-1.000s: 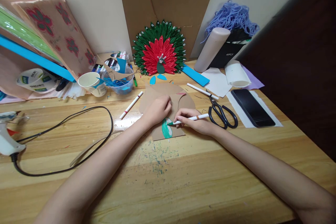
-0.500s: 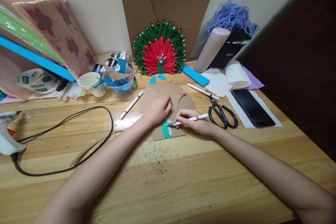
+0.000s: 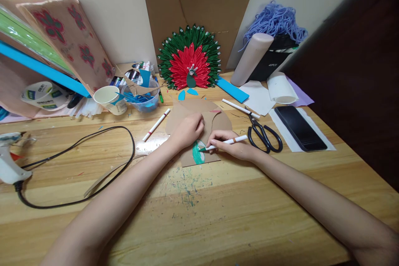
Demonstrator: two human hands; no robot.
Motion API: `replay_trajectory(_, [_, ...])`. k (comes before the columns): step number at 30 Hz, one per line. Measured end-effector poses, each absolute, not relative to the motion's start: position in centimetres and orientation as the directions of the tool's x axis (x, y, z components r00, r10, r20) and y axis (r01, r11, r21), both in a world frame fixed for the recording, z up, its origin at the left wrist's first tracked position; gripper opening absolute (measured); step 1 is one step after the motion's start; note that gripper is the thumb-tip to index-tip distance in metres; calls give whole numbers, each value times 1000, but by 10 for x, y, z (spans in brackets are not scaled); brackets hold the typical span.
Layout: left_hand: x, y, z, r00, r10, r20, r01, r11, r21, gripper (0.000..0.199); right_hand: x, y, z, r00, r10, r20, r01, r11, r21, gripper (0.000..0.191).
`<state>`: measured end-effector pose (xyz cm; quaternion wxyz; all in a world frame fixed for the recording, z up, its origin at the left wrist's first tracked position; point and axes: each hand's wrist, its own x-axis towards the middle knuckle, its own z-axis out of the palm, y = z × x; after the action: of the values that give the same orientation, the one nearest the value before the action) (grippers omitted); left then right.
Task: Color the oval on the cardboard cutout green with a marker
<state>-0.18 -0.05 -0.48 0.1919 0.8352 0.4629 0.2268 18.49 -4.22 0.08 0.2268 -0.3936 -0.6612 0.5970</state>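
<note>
My right hand grips the marker between closed thumb and fingers, its green tip at the part-coloured oval near the card's front edge. My left hand rests on the card beyond the oval, fingers curled; I cannot tell whether they hold anything. The card lies on the table, left of the scissors.

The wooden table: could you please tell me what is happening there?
A person's right hand holds a white marker, its green tip on an oval on brown cardboard. The left hand rests, fingers curled, on the cardboard. The oval is mostly green at its left side and pale at its right. Scissors and a phone lie to the right.
</note>
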Motion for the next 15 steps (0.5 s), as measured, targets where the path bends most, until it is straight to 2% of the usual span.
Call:
replay_trajectory(5, [-2,-1,-5,469,860,201,681,-497,537,18,184,-42,0,-577,803,-150,241,-8,-970,22])
replay_trajectory(11, [-2,0,-5,468,860,203,684,-498,533,18,187,-43,7,-611,773,-172,319,41,-947,19])
replay_trajectory(15, [-2,-1,-5,468,861,200,681,-496,539,18,185,-43,4,-594,787,-165,282,12,-959,21])
